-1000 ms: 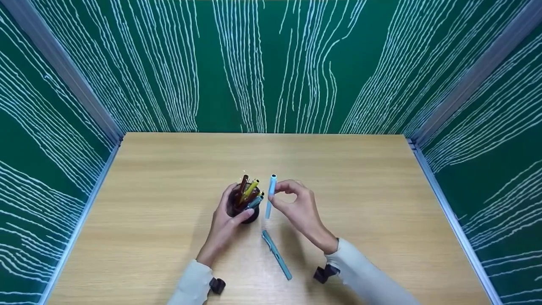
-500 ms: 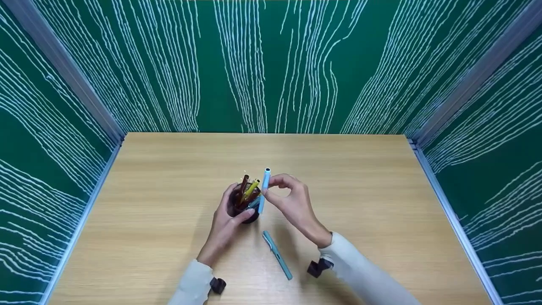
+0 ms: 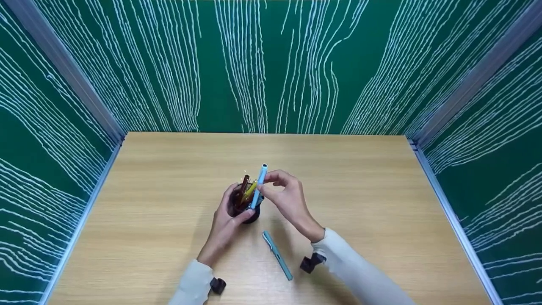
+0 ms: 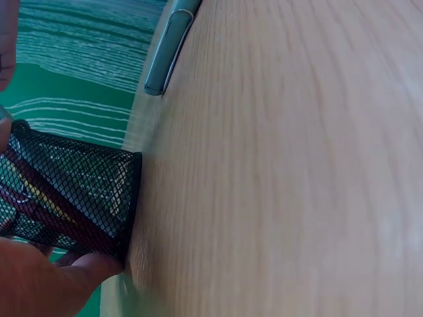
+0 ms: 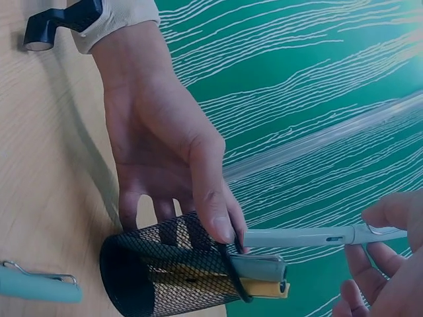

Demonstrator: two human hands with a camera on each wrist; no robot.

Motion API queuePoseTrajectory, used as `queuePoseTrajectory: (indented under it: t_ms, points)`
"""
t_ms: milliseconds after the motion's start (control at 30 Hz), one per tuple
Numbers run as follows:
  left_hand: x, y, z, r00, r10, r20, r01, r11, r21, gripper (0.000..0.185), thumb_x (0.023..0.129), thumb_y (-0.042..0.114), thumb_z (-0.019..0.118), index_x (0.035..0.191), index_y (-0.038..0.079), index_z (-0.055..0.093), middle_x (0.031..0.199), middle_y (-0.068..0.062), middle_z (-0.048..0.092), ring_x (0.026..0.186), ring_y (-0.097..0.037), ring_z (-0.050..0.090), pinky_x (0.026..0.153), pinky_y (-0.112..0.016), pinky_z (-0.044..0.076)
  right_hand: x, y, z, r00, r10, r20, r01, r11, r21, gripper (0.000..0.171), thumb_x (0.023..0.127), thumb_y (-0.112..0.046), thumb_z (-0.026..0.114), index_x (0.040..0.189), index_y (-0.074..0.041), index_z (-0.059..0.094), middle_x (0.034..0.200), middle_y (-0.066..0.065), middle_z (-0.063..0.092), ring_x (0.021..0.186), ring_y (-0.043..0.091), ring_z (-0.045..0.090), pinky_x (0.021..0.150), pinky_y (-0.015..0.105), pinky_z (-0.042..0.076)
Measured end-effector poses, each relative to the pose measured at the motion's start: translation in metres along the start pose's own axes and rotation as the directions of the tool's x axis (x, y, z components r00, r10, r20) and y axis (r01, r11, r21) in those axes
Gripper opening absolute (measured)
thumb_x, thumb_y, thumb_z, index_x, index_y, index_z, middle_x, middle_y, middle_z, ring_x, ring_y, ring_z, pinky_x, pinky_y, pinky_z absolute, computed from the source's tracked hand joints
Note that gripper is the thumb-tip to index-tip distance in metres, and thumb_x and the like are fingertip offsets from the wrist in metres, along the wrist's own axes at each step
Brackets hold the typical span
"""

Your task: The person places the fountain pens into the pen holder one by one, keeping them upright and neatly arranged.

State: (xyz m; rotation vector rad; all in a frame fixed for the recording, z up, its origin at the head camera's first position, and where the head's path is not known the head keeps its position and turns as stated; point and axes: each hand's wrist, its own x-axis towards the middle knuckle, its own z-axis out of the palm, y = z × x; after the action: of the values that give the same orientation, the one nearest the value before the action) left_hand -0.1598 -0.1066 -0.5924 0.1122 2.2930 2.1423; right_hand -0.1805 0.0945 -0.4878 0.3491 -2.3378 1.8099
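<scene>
A black mesh pen holder [image 5: 152, 271] stands on the table, with my left hand [image 3: 225, 222] curled round its side. It holds several pens, among them a brown pen [image 3: 244, 184], a yellow pen [image 5: 268, 289] and a teal pen [image 5: 264, 266]. Between thumb and fingertips my right hand [image 3: 290, 199] pinches a light blue pen [image 3: 259, 182], steeply tilted over the holder's right side. The lower end of that pen is close to the rim in the right wrist view; I cannot tell whether it is inside.
Another teal pen [image 3: 277, 255] lies on the wooden table [image 3: 148, 190], nearer the person than the holder. Green walls [image 3: 279, 63] with white wavy lines enclose the back and sides. Each sleeve carries a small black camera mount [image 3: 217, 286].
My right hand has moved left with the light blue pen, from beside the holder to over its right rim. The left hand and the teal pen on the table stay put.
</scene>
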Motion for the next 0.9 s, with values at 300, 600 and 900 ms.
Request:
queuePoseTrajectory:
  t_ms: [300, 600, 900]
  points:
    - [0.000, 0.001, 0.000, 1.000, 0.002, -0.006, -0.001, 1.000, 0.011, 0.089, 0.095, 0.028, 0.088, 0.169, 0.021, 0.040, 0.170, -0.005, 0.048, 0.159, -0.033, 0.041, 0.132, -0.062, 0.022, 0.002, 0.007, 0.010, 0.999, 0.037, 0.003, -0.037, 0.999, 0.006, 0.012, 0.094, -0.016, 0.086, 0.104, -0.012, 0.081, 0.105, -0.002, 0.080, 0.107, 0.019, 0.072, 0.101, 0.050, 0.051]
    - [0.001, 0.001, -0.001, 0.999, 0.033, 0.003, -0.033, 0.999, -0.005, 0.091, 0.094, 0.023, 0.089, 0.170, 0.017, 0.038, 0.169, -0.008, 0.048, 0.158, -0.032, 0.042, 0.132, -0.057, 0.026, 0.002, 0.019, 0.017, 0.999, 0.034, -0.007, -0.034, 0.998, -0.052, 0.012, 0.089, -0.012, 0.087, 0.098, -0.009, 0.080, 0.101, 0.000, 0.081, 0.105, 0.022, 0.069, 0.098, 0.045, 0.050]
    - [0.001, 0.000, 0.000, 1.000, 0.021, -0.009, -0.021, 1.000, -0.002, 0.091, 0.094, 0.024, 0.089, 0.170, 0.020, 0.040, 0.168, -0.010, 0.049, 0.156, -0.032, 0.044, 0.131, -0.057, 0.028, 0.002, 0.028, 0.018, 1.000, 0.020, 0.013, -0.019, 0.997, -0.071, 0.009, 0.090, -0.011, 0.087, 0.097, -0.013, 0.082, 0.098, -0.005, 0.081, 0.103, 0.020, 0.069, 0.098, 0.045, 0.050]
